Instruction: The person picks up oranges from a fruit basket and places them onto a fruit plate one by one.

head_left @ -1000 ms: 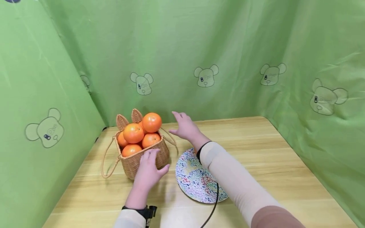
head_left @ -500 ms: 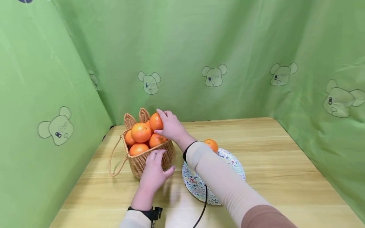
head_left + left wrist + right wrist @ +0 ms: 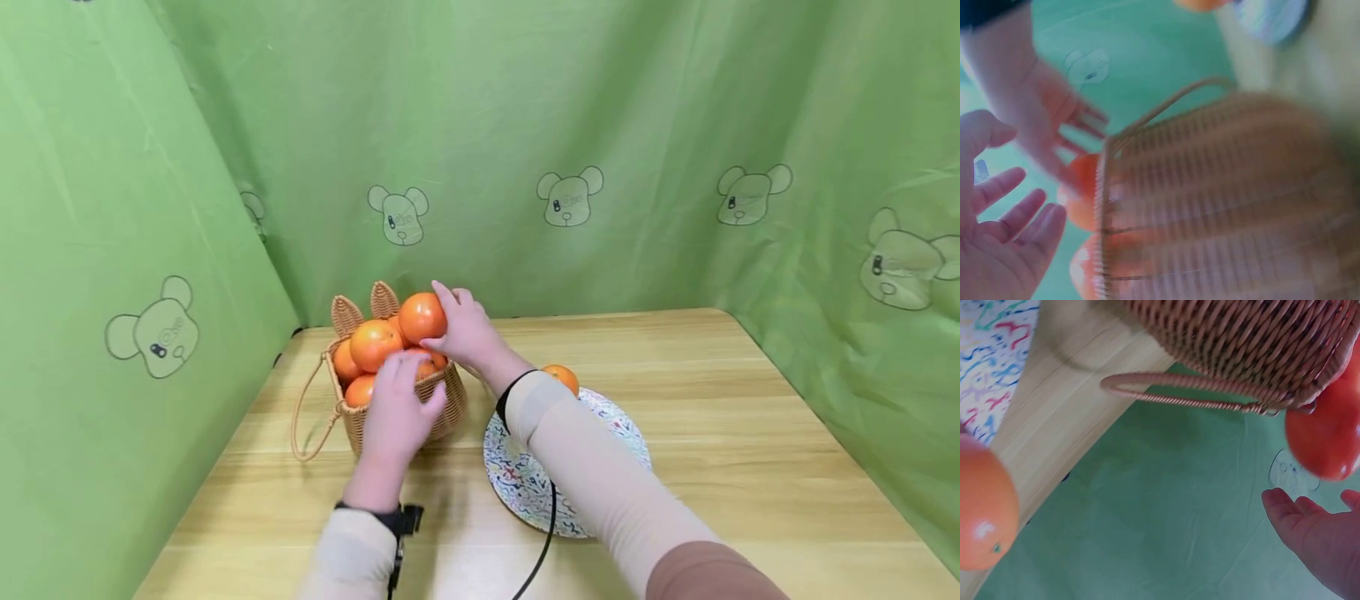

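A wicker basket [image 3: 450, 402] with two ear-shaped pieces on its back edge is heaped with several oranges. At the right of the heap, my right hand [image 3: 471, 335] has spread fingers beside the topmost orange [image 3: 422, 317]; in the right wrist view a gap shows between fingers and fruit. My left hand [image 3: 399, 407] is raised at the basket's front, fingers loosely bent over the rim and partly covering the front oranges. Nothing lies in the left palm in the left wrist view, where the hand [image 3: 1004, 244] shows beside the blurred basket [image 3: 1222, 200].
Right of the basket lies a round mat with a colourful squiggle pattern [image 3: 517, 483], partly under my right sleeve. A single orange [image 3: 561, 379] sits at its far edge. A black cable [image 3: 542, 558] crosses the wooden table [image 3: 720, 417]. Green curtains [image 3: 480, 108] enclose the back and sides.
My right hand has moved left to the top orange, uncovering the orange by the mat. My left hand has risen from the basket's front to above its rim. The view has shifted slightly.
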`<state>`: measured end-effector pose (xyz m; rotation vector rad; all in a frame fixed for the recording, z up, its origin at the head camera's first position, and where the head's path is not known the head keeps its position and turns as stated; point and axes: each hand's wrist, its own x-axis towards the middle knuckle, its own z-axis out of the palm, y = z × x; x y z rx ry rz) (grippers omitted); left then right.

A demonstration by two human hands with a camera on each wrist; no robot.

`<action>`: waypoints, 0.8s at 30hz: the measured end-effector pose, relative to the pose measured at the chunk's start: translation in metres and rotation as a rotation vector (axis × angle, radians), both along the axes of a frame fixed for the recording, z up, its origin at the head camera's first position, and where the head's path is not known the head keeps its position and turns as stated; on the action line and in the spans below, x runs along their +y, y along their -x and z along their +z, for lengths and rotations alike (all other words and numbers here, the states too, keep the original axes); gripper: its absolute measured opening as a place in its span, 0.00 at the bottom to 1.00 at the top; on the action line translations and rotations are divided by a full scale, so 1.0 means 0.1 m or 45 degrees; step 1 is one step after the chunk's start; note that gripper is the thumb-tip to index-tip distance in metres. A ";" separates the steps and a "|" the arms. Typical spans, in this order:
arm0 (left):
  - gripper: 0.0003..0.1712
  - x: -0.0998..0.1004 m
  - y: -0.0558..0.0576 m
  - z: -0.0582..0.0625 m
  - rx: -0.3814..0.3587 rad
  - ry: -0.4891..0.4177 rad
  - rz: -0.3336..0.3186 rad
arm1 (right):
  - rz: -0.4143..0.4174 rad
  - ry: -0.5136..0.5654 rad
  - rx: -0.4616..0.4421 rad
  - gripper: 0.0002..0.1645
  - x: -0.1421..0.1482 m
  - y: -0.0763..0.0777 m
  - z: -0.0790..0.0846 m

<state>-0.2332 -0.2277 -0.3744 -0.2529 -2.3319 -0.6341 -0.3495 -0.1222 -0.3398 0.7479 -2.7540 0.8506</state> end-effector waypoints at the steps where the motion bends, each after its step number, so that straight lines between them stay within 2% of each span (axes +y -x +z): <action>1: 0.22 -0.02 0.08 0.09 0.008 0.022 0.011 | -0.005 0.004 -0.006 0.58 0.04 0.01 0.00; 3: 0.25 -0.04 0.23 0.25 -0.028 0.070 0.051 | -0.020 0.003 -0.010 0.58 0.12 0.02 -0.01; 7: 0.36 -0.05 0.51 0.47 -0.292 0.199 0.143 | -0.046 -0.029 -0.040 0.59 0.27 0.05 -0.05; 10: 0.44 -0.03 0.68 0.54 -0.496 0.307 0.179 | -0.057 -0.027 -0.066 0.59 0.37 0.05 -0.08; 13: 0.48 -0.01 0.82 0.54 -0.617 0.377 0.201 | -0.066 -0.015 -0.091 0.59 0.45 0.05 -0.09; 18: 0.48 0.01 0.92 0.50 -0.644 0.449 0.224 | -0.084 -0.016 -0.119 0.59 0.56 0.02 -0.09; 24: 0.46 0.03 0.93 0.48 -0.598 0.463 0.233 | -0.078 0.000 -0.136 0.60 0.67 0.00 -0.08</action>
